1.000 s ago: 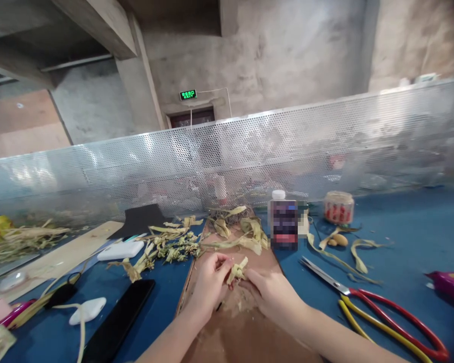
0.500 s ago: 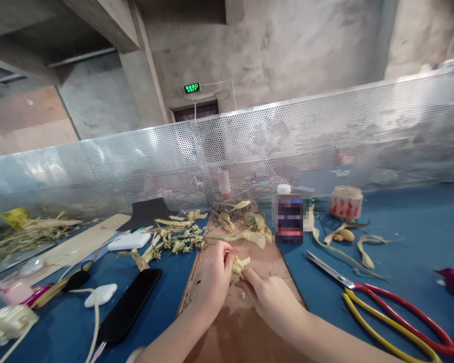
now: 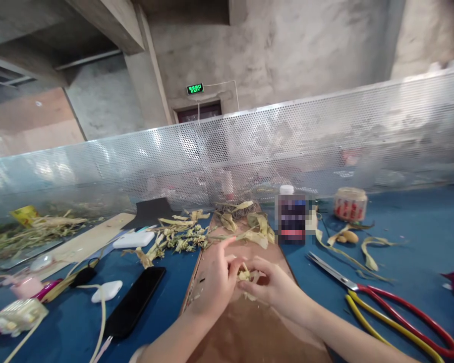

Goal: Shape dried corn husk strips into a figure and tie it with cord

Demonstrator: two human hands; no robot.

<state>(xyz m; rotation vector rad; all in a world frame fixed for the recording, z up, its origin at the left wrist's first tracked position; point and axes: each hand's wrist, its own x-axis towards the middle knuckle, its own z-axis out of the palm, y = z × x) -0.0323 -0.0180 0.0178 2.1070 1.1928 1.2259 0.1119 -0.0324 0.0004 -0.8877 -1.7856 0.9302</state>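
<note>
A small pale-yellow dried plant piece point(image 3: 244, 276), shaped like a little flower, sits between my two hands above the brown board. My left hand point(image 3: 216, 280) pinches its left side between thumb and bent fingers, the index finger stretched up and away. On the other side, the curved fingers and thumb of my right hand point(image 3: 273, 283) close around it. Fingertips partly cover the piece. Pale scraps lie on the board point(image 3: 245, 338) just below. Dried leaves point(image 3: 255, 234) lie at the board's far end, and a bunch of dried pale-green flowers point(image 3: 179, 237) lies left of it.
Scissors point(image 3: 350, 285) with red and yellow handles lie open at right. Behind them are a jar point(image 3: 350, 204) and a blurred-out bottle point(image 3: 292, 219). At left lie a black phone point(image 3: 136, 302), a white case point(image 3: 133, 240) and cables. A perforated metal panel point(image 3: 249, 146) runs behind.
My right hand has turned, its fingers now curling around the piece from the right. The left index finger has lifted and straightened. The view has shifted slightly.
</note>
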